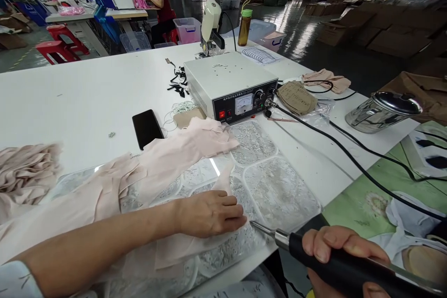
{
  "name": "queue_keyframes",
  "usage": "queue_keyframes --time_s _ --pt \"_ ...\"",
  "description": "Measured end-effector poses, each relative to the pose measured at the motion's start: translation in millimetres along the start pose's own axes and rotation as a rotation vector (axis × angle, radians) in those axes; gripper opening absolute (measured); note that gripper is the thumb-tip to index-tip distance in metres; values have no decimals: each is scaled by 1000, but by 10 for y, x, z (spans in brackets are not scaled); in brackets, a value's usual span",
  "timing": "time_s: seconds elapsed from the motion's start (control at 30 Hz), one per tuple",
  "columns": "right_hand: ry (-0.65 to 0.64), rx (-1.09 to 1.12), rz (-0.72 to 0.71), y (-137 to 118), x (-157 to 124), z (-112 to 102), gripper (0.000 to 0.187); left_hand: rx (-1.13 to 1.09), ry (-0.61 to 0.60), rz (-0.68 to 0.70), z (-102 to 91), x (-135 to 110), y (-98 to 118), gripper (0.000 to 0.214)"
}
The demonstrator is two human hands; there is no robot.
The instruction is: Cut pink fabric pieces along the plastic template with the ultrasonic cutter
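Observation:
My left hand [213, 213] lies over a pale pink fabric piece [188, 247] on a clear, scratched mat [284, 191]. Its fingers are curled together, closed on the fabric near its edge; the thumb is hidden. In my right hand [340, 247] is a black-handled ultrasonic handpiece [296, 244] with a pointed metal tip. That tip is just right of my left fingertips, close above the mat; whether it touches anything I cannot tell. More pale pink fabric [188, 144] is spread across the mat beyond my left forearm.
A control box [232, 84] with a dial and cables stands behind the mat. A phone [147, 128] and a fabric heap [28, 174] lie leftward. A steel canister [382, 111] is near the right edge; a black cable [335, 149] crosses there. A person [159, 2] sits beyond.

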State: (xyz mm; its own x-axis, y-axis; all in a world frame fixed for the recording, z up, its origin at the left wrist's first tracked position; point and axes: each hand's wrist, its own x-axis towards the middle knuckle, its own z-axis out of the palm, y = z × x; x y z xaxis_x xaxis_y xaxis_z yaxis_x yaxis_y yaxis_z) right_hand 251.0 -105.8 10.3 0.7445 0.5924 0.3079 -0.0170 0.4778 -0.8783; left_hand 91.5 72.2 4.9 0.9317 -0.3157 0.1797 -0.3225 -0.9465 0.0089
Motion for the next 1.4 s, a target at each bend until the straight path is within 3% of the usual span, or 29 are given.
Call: queue_keyframes --time_s 0.13,0.3,0.57,0.9,1.13,1.4 --pt "30 -18 -4 -46 26 67 14 -10 -6 -2 7 1 -3 20" --pt "-91 -33 -30 -54 59 47 12 -16 8 6 14 1 -5 19" --pt "-9 -5 -68 -65 69 129 12 -6 17 7 5 -4 1 18" --pt "-26 -24 -67 -56 95 174 11 -8 -23 0 1 -2 -5 21" --pt "2 -39 -40 -77 87 181 13 -4 16 -1 -1 1 -2 18" --pt "-63 -12 -60 -45 92 147 10 -5 35 0 0 -2 5 15"
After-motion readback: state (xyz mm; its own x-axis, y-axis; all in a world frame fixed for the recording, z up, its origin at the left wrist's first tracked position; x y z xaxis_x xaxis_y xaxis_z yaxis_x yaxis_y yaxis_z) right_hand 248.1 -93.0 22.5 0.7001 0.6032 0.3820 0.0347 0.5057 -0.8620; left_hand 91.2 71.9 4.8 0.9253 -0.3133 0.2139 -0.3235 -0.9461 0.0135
